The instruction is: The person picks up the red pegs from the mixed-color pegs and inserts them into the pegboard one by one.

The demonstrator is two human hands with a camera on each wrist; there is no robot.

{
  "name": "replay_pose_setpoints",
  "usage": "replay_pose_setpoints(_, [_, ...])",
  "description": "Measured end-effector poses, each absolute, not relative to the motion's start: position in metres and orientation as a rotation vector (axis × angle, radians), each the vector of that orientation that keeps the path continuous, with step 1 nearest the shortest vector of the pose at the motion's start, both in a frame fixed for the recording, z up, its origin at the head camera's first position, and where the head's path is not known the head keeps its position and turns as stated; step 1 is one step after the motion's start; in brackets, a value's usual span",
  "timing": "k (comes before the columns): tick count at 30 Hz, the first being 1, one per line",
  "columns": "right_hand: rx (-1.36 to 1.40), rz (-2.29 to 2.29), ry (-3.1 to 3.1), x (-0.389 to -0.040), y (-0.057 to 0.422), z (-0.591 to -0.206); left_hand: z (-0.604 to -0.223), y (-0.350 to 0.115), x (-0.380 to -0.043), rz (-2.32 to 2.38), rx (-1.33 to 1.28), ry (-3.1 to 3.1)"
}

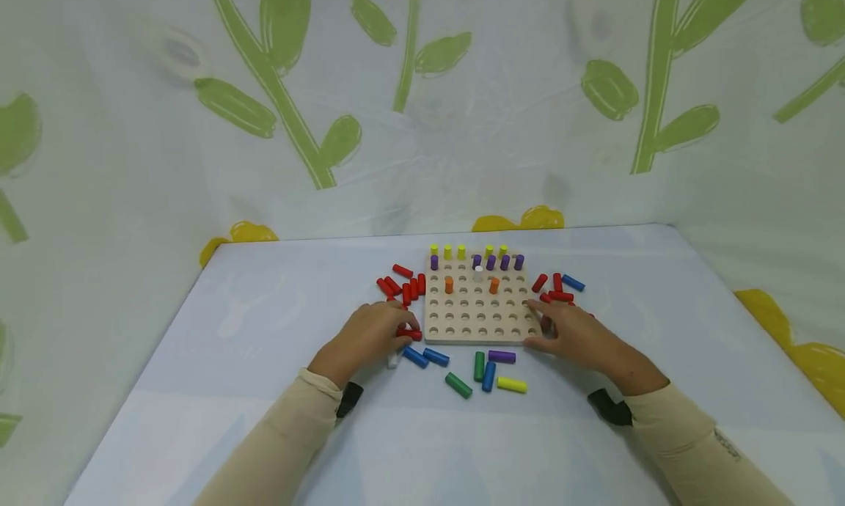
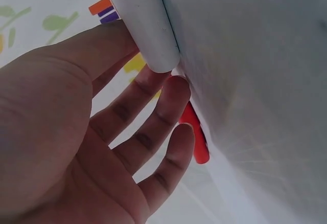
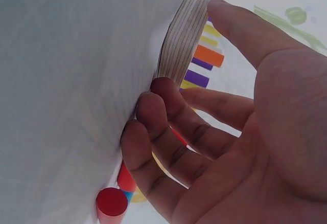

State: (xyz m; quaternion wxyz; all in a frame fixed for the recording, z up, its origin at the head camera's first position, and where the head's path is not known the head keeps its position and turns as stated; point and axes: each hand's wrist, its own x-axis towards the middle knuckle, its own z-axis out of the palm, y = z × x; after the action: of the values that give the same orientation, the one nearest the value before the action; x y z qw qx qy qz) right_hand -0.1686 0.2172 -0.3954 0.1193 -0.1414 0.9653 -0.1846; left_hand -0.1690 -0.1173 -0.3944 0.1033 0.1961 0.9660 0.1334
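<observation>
A wooden pegboard (image 1: 488, 330) with rows of holes lies on the table, holding yellow, purple, orange and white pegs toward its back. At its left edge, my left hand (image 1: 376, 330) has thumb and index finger around a lying red peg (image 1: 411, 335); other fingers curl loosely. In the left wrist view a white peg (image 2: 145, 27) stands large before that hand (image 2: 87, 116) and hides the thumb and index tips. My right hand (image 1: 571, 330) holds the board's front right corner, thumb at the front edge and index finger on the right side; the right wrist view shows the thumb (image 3: 245, 24) against the board's side (image 3: 186, 35).
Loose red pegs (image 1: 406, 292) lie left of the board, and more red pegs (image 1: 557, 282) with a blue peg (image 1: 573, 282) lie right of it. In front are blue pegs (image 1: 436, 357), green pegs (image 1: 458, 385), a purple peg (image 1: 502, 357) and a yellow peg (image 1: 512, 385).
</observation>
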Motion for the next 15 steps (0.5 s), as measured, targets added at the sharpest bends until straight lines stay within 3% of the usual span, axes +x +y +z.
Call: replay_pose_setpoints(15, [-0.366, -0.585, 2.82, -0.1617, 0.2146, -0.3971, -0.4025, -0.1172, -0.1666, 0.377, 0.538, 2.861])
